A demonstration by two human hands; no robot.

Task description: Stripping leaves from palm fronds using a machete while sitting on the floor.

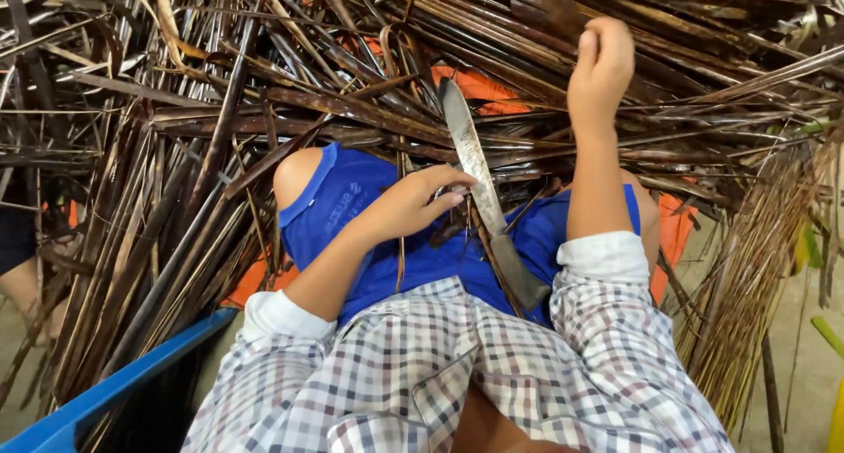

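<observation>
Steel, worn and mottled, forms the long blade of the knife [475, 172], which stands propped between my knees with its handle end tucked down against my blue shorts [369, 233] and its tip pointing away from me into the pile. My left hand [418, 202] rests against the blade's left side near mid-length, fingers loosely curled and part open; I cannot tell whether it grips the blade or a thin strip beside it. My right hand [600, 66] is raised beyond the blade and closed into a fist around a dark dried strip [549, 5], whose upper end is blurred at the frame top.

Handling judgement: the strip looks light, stiff along its length, brittle and liable to split; hold it close to the working point. The blade looks rigid and fairly heavy; its edge side should not be taken in the fingers.

Around both hands lies a dense heap of dried brown leaf stalks [176, 154] over an orange sheet [479, 84]. My checked shirt [422, 374] fills the foreground. A blue rim [114, 387] runs at lower left.
</observation>
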